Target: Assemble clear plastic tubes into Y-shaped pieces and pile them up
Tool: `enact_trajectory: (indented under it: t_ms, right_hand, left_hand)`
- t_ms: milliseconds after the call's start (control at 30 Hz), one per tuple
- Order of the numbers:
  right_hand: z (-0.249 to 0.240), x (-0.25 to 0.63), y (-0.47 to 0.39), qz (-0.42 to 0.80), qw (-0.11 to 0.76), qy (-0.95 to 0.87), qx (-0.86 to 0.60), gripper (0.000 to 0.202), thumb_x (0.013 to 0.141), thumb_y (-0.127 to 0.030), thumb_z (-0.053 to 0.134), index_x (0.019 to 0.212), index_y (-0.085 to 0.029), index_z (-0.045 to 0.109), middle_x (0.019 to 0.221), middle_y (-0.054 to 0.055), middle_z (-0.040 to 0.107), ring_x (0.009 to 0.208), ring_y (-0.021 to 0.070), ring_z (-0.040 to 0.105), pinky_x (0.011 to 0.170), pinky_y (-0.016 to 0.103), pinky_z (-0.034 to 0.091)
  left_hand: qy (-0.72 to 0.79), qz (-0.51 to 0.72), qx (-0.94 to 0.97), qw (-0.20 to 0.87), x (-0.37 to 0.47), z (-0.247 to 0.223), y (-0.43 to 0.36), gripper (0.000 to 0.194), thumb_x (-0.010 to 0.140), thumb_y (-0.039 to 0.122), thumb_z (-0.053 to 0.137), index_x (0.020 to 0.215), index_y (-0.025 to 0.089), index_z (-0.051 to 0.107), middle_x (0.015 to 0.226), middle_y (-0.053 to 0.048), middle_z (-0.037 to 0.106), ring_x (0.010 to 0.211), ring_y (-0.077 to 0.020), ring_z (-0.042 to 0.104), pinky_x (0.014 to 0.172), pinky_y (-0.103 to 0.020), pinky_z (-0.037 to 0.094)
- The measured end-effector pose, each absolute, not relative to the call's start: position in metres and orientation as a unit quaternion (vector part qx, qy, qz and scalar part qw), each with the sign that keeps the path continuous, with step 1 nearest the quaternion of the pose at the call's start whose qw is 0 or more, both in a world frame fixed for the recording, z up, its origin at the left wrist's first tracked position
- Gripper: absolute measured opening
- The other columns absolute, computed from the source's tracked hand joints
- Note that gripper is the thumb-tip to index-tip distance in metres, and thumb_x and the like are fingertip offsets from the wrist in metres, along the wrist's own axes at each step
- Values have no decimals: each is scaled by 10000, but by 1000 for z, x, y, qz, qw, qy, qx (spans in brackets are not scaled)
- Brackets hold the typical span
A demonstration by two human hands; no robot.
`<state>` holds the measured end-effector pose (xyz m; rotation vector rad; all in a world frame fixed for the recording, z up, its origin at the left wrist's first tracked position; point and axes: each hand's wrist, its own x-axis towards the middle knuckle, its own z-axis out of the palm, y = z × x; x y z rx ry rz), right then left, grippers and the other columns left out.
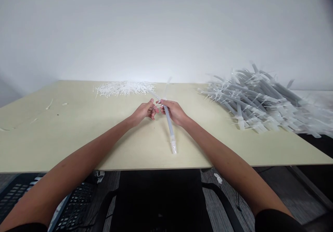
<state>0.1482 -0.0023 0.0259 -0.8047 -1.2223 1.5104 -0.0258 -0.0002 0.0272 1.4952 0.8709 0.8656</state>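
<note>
Gripped the tube in the right hand, closed with thumb and fingers about its upper part. Held the left hand just beside, thumb and fingertips curled nearly together; saw a thin strand at them, too fine to tell whether pinched. Located the tube mid-table, slanted, with its lower end toward the front edge of the table and a short strip of tabletop between; could not tell if touching the surface. Noted thin ends splayed out above the right hand.

Found white ties heaped near the back edge, beyond the left hand and well apart from it. Found the tube pile at right, spread from near the back edge out to the right edge. Observed open tabletop between right hand and pile, and a wider stretch left of the left hand, as far as some scraps. Saw the basket and chair below the front edge, at left and middle.
</note>
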Motion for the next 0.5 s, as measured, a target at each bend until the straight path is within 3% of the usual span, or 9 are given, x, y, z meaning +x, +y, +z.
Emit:
enact_trajectory:
  t_ms: [367, 500]
  right_hand:
    - [26, 145, -5, 584, 486, -544, -356, 337, 726, -475, 660, 788, -144, 672, 805, 63, 657, 730, 140, 567, 650, 250, 445]
    - [24, 144, -6, 572, 463, -575, -357, 412, 732, -562, 623, 774, -153, 656, 722, 48, 640, 719, 151, 583, 673, 270, 449]
  left_hand:
    - [355, 389, 624, 577, -25, 26, 0, 519, 812, 616, 467, 787, 114, 596, 636, -27, 528, 565, -121, 519, 598, -298, 473]
    - [347, 363, 646, 574, -25, 25, -2, 438, 774, 541, 588, 820, 107, 632, 657, -18, 517, 589, -110, 508, 612, -281, 451]
